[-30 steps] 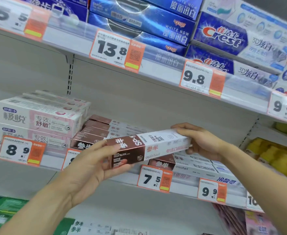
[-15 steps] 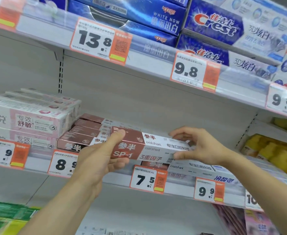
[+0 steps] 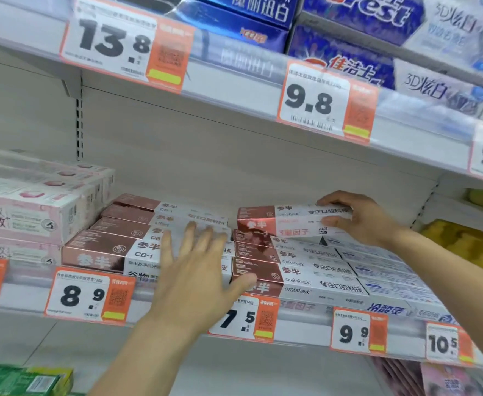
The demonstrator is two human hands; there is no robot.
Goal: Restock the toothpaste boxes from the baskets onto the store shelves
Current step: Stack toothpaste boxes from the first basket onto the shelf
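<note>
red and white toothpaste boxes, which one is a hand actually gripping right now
The top box of the right-hand stack, above the 7.5 tag: the right hand grips its right end. The left hand is spread open, holding nothing.

On the middle shelf [image 3: 300, 317], a toothpaste box [image 3: 289, 221] lies atop a stack [image 3: 294, 270], right of another row [image 3: 137, 232].

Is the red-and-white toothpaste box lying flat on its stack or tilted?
Tilted: the red-and-white toothpaste box has its right end raised by the right hand.
</note>
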